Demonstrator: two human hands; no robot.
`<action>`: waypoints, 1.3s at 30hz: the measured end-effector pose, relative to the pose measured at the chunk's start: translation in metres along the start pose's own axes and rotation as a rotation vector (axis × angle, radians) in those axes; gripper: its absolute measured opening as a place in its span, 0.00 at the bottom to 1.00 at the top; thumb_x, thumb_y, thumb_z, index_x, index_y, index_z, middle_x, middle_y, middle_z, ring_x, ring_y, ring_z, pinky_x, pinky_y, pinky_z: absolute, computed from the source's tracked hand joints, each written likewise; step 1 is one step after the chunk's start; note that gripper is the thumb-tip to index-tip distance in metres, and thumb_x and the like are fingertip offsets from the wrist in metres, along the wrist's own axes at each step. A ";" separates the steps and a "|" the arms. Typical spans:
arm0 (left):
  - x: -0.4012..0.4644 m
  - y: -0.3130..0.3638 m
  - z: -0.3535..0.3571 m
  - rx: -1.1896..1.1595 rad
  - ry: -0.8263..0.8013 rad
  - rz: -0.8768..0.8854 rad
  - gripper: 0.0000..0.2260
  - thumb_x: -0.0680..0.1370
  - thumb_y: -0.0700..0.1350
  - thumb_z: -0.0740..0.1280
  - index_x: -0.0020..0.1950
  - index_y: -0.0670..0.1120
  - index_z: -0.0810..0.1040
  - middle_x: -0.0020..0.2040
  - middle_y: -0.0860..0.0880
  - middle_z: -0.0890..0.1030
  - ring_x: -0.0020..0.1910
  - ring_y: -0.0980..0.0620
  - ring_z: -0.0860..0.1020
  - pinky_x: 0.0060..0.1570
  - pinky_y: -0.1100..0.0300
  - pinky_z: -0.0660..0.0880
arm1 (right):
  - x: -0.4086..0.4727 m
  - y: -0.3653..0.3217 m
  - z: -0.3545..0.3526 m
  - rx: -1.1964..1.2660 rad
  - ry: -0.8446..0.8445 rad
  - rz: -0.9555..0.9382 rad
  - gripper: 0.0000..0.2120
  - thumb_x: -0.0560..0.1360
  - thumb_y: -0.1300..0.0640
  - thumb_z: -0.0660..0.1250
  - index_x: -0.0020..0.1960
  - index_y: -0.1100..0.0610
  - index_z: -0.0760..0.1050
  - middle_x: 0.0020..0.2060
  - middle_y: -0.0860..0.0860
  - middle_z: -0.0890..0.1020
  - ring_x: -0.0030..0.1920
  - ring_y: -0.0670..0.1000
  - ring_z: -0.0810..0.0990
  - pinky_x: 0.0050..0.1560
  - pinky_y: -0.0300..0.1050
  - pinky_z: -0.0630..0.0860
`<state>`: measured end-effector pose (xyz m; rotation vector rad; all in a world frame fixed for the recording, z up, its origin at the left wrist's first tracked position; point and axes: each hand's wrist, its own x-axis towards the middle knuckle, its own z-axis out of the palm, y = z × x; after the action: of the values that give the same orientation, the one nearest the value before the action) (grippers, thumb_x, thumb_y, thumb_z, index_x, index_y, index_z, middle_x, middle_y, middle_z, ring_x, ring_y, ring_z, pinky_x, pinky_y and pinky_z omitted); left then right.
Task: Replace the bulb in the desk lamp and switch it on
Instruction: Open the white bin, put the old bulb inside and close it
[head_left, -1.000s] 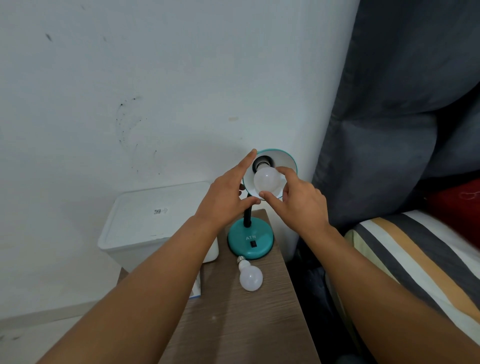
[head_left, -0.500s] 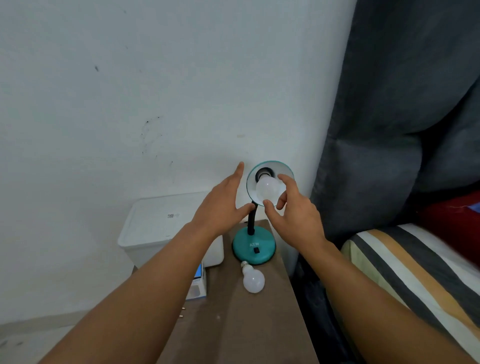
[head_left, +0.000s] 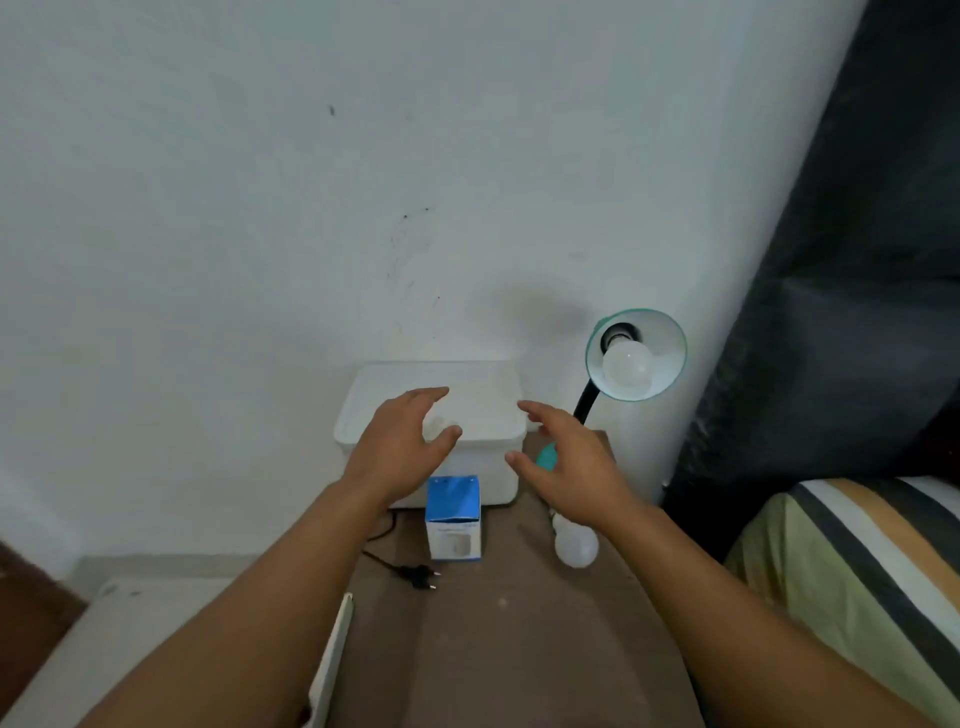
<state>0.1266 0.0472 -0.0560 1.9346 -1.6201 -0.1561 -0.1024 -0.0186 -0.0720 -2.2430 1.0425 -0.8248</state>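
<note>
The desk lamp (head_left: 636, 354) stands at the far right corner of the tabletop (head_left: 498, 649), against the white wall (head_left: 311, 182). Its teal shade tilts toward the camera, and a white bulb (head_left: 627, 368) sits in the black socket inside it, unlit. The lamp's black neck curves down behind the right hand (head_left: 574, 470), which hides most of the teal base. Left of the lamp, a white lidded box (head_left: 483, 410) rests at the back of the tabletop, touching or nearly touching the wall. A small blue-and-white carton (head_left: 453, 517) stands upright just in front of that box. A second bulb (head_left: 575, 545) lies on its side on the tabletop in front of the lamp, partly under the right wrist. A black plug (head_left: 420, 576) on its cord lies loose on the tabletop, left of the lamp and in front of the carton.

Both hands hover apart from the lamp with fingers spread and relaxed, grasping nothing. The left hand (head_left: 400, 447) is over the box. A dark curtain (head_left: 857, 286) hangs right of the lamp, above a striped bed cover (head_left: 857, 571).
</note>
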 end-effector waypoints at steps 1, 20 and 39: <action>-0.002 -0.011 -0.002 -0.002 0.006 -0.027 0.26 0.79 0.58 0.67 0.76 0.53 0.69 0.75 0.52 0.71 0.73 0.50 0.66 0.70 0.55 0.63 | 0.003 0.002 0.007 -0.008 -0.018 -0.001 0.33 0.74 0.41 0.69 0.76 0.45 0.62 0.71 0.46 0.70 0.67 0.45 0.69 0.66 0.42 0.68; 0.019 -0.126 -0.009 -0.117 -0.206 -0.342 0.62 0.56 0.84 0.63 0.82 0.55 0.49 0.82 0.53 0.53 0.79 0.51 0.55 0.76 0.49 0.56 | 0.079 0.038 0.056 -0.032 -0.243 0.337 0.72 0.49 0.17 0.67 0.80 0.47 0.38 0.80 0.48 0.46 0.79 0.51 0.50 0.77 0.56 0.55; -0.029 -0.082 -0.038 -0.057 -0.014 -0.177 0.59 0.60 0.81 0.65 0.82 0.52 0.51 0.81 0.53 0.58 0.76 0.52 0.60 0.68 0.61 0.57 | 0.029 0.005 0.021 -0.045 -0.104 0.208 0.66 0.55 0.22 0.68 0.80 0.47 0.39 0.79 0.46 0.52 0.76 0.52 0.58 0.74 0.54 0.62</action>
<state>0.2072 0.0936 -0.0756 2.0352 -1.4362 -0.2846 -0.0750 -0.0403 -0.0811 -2.1442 1.2297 -0.5952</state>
